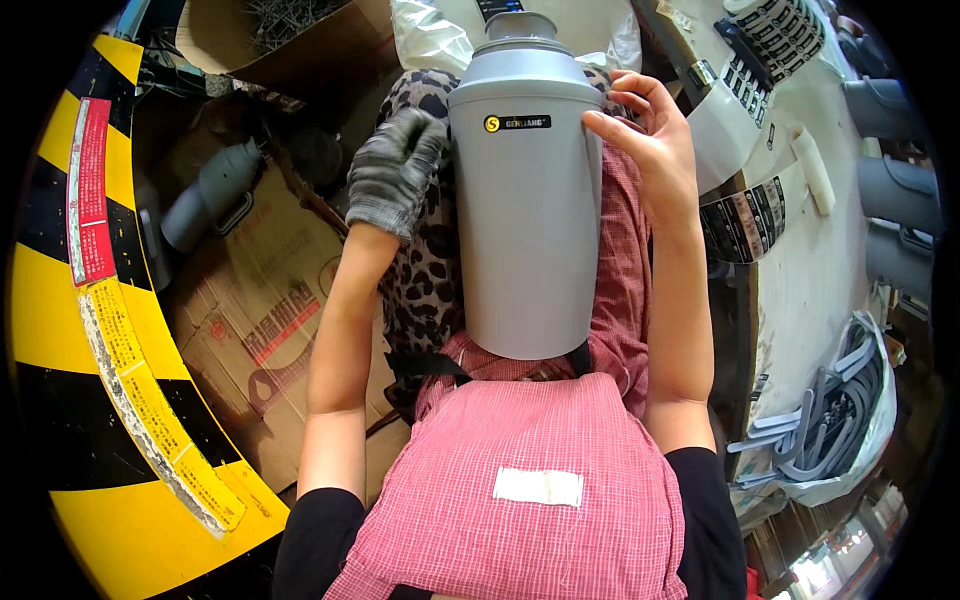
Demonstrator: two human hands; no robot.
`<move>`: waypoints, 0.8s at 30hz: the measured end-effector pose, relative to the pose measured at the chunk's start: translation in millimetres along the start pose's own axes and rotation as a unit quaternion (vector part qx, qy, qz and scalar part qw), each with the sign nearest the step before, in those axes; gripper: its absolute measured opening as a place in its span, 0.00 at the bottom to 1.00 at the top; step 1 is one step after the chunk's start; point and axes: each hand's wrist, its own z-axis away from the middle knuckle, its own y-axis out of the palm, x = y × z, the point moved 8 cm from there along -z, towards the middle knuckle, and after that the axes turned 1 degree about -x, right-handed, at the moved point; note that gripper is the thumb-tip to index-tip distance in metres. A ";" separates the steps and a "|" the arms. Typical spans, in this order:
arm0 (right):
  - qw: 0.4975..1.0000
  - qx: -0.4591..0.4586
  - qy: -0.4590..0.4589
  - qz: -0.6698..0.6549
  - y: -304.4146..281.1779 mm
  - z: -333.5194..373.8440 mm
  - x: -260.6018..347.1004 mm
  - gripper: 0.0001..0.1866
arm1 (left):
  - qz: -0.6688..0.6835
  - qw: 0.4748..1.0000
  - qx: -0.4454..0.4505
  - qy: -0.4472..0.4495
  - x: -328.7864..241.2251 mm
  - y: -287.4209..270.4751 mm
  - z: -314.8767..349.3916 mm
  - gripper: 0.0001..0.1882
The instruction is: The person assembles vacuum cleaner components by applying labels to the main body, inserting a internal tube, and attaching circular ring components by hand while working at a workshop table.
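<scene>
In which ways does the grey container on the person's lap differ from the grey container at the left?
The lap container bears a black-and-yellow label; none shows on the left container. The left container has a loop handle; none shows on the lap container. The lap container points nearly straight up the picture; the left container slants to the upper right. Both are grey.

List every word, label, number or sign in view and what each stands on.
Wording is described, not copied.
Grey container: black label, light lettering, round yellow emblem.
Yellow-and-black striped panel: red label strip and yellow label strip, print too small to read.
Cardboard: large red print.
Black label sheet at the table edge: too small to read.
</scene>
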 end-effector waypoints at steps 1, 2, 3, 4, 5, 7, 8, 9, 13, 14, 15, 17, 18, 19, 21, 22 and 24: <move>0.999 -0.017 0.000 0.032 -7.6 3.9 -2.9 0.24 | 0.224 0.974 -0.015 0.017 -6.5 8.3 -3.0 0.27; 0.999 -0.026 -0.001 0.032 -10.7 4.0 -6.5 0.24 | 0.223 0.974 -0.008 0.023 -12.6 20.1 -12.0 0.27; 0.999 -0.034 -0.031 0.007 -5.0 8.5 3.0 0.23 | 0.090 0.983 -0.071 0.144 -58.7 13.1 -14.0 0.28; 0.997 -0.043 -0.064 -0.017 -3.7 12.5 12.7 0.22 | -0.041 0.954 -0.134 0.265 -95.0 11.4 -10.8 0.28; 0.997 -0.032 -0.071 0.000 -0.7 18.3 14.9 0.17 | -0.043 0.953 -0.129 0.269 -88.3 16.6 -16.6 0.28; 0.997 -0.039 -0.065 0.005 -16.7 44.4 32.6 0.15 | 0.139 0.962 0.003 0.233 -61.6 39.6 -28.0 0.29; 0.997 -0.050 -0.066 0.010 -30.6 49.3 35.5 0.12 | 0.083 0.964 -0.005 0.252 -61.9 35.4 -25.2 0.28; 0.994 -0.067 -0.064 0.054 -47.7 59.1 30.8 0.11 | 0.056 0.972 0.006 0.230 -56.7 32.5 -24.3 0.26; 0.983 -0.099 -0.118 0.098 -57.2 61.7 36.6 0.11 | 0.090 0.959 -0.024 0.268 -62.4 28.8 -11.1 0.20; 0.975 -0.090 -0.162 0.120 -44.1 61.9 45.9 0.11 | 0.133 0.948 -0.027 0.288 -80.1 31.3 -2.8 0.19; 0.983 -0.077 -0.148 0.078 -32.6 60.2 47.1 0.14 | 0.090 0.937 -0.041 0.334 -98.9 34.2 6.4 0.18; 0.967 -0.108 -0.191 0.128 -22.9 60.9 43.9 0.20 | 0.022 0.912 -0.107 0.396 -131.4 36.5 23.9 0.17; 0.959 -0.128 -0.204 0.147 -18.9 60.5 38.4 0.22 | 0.019 0.917 -0.100 0.386 -136.9 37.1 26.5 0.19; 0.968 -0.128 -0.190 0.102 -16.0 59.5 30.8 0.27 | 0.019 0.915 -0.103 0.390 -137.1 37.5 24.7 0.19; 0.968 -0.080 -0.198 0.135 -4.8 63.9 33.0 0.29 | 0.267 0.956 -0.012 0.123 -91.8 44.6 -5.3 0.30; 0.964 -0.036 -0.202 0.169 4.8 68.1 36.4 0.32 | 0.122 0.954 -0.112 0.249 -110.1 22.1 -16.5 0.41; 0.928 -0.136 -0.214 0.275 14.9 93.9 61.6 0.32 | 0.260 0.961 0.082 0.048 -113.5 50.5 -19.5 0.41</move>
